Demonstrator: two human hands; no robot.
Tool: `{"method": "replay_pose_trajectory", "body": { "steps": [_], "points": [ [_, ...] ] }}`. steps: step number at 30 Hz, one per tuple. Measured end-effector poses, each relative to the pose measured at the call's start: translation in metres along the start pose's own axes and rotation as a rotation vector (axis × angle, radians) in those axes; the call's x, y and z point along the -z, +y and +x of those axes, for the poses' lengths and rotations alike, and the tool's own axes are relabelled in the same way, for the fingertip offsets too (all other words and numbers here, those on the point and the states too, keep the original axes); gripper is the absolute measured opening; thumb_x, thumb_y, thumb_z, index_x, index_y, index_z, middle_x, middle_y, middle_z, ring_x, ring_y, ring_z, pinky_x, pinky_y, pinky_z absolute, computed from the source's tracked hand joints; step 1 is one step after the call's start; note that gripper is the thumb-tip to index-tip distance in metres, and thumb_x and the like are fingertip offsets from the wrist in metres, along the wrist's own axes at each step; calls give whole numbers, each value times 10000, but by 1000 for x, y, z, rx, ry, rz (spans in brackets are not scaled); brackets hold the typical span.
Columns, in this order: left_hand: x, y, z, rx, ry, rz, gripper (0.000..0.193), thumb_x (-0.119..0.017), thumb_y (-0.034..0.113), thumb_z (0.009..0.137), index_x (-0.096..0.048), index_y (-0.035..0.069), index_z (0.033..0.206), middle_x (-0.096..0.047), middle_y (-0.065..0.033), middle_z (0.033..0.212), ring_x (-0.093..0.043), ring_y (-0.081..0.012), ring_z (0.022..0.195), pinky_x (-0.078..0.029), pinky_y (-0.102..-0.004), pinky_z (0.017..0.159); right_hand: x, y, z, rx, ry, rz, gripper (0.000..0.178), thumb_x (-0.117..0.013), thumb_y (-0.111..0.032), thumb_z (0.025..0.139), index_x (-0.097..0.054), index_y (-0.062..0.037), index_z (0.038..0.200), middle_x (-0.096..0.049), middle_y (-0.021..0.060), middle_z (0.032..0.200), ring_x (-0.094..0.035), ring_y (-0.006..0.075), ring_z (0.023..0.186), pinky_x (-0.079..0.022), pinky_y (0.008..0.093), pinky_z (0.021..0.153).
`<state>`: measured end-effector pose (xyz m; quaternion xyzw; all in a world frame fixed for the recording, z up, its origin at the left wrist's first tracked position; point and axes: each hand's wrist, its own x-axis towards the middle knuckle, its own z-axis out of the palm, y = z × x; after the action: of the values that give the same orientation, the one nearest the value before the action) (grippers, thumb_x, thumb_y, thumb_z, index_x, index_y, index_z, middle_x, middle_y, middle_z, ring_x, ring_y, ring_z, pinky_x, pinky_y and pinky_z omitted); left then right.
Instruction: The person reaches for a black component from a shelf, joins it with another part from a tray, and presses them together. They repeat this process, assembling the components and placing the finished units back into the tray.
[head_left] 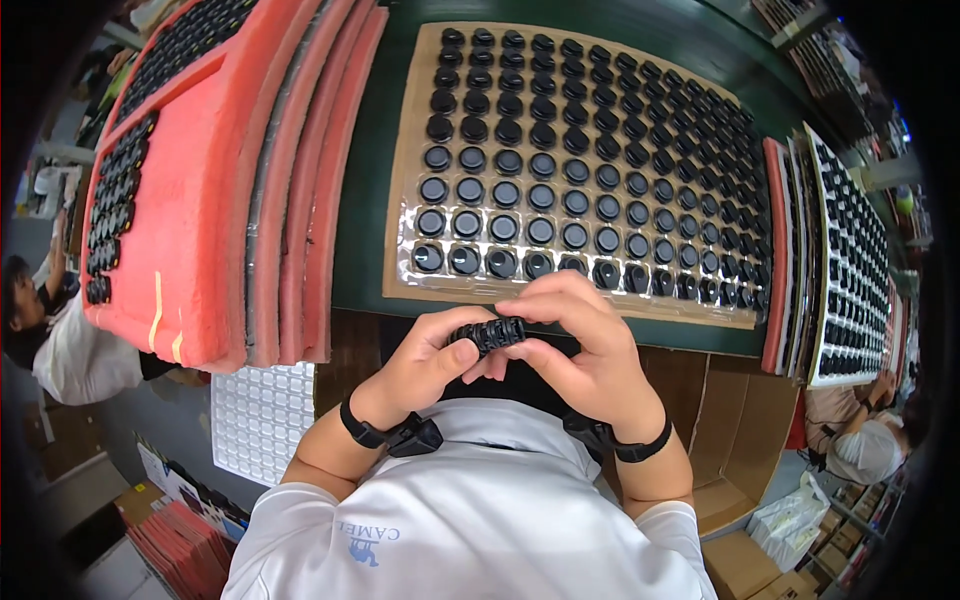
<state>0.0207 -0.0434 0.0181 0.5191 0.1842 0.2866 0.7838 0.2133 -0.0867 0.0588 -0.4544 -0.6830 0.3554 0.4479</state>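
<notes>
Close in front of my body, both hands hold a short black ribbed piece (487, 337), which looks like several small black round parts set side by side; its exact kind I cannot make out. My left hand (425, 360) is closed around its left part, with the thumb lying along the near side. At the other end, my right hand (595, 350) pinches it between thumb and fingers. Just beyond my hands lies a clear plastic tray (410, 245) on brown cardboard, filled with rows of round black caps (540, 195).
Red foam trays (200, 200) stand stacked at the left, with black parts on top. At the right, a white tray (835, 330) of black parts tops another stack. The green tabletop (365, 220) shows between. Open cardboard boxes (735, 430) sit below right. People work at both sides.
</notes>
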Motion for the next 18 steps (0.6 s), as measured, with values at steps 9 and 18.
{"method": "replay_pose_trajectory", "body": {
  "steps": [9, 18],
  "points": [
    [61, 5, -35, -22, -21, -229, 584, -499, 536, 865, -579, -34, 963, -604, -96, 803, -521, -94, 625, -393, -205, 529, -57, 7, 49, -530, -87, 847, 265, -666, -36, 768, -621, -17, 1029, -566, 36, 913, -517, 113, 812, -425, 253, 730],
    [114, 7, -62, -103, 227, -250, 592, -523, 569, 828, -568, -20, 862, -561, -124, 751, -459, -106, 560, -349, -205, 491, -112, 25, 119, -40, -4, -736, 188, -660, -48, 729, -619, -28, 912, -578, 82, 857, -541, 239, 782, -424, 328, 707]
  ]
}}
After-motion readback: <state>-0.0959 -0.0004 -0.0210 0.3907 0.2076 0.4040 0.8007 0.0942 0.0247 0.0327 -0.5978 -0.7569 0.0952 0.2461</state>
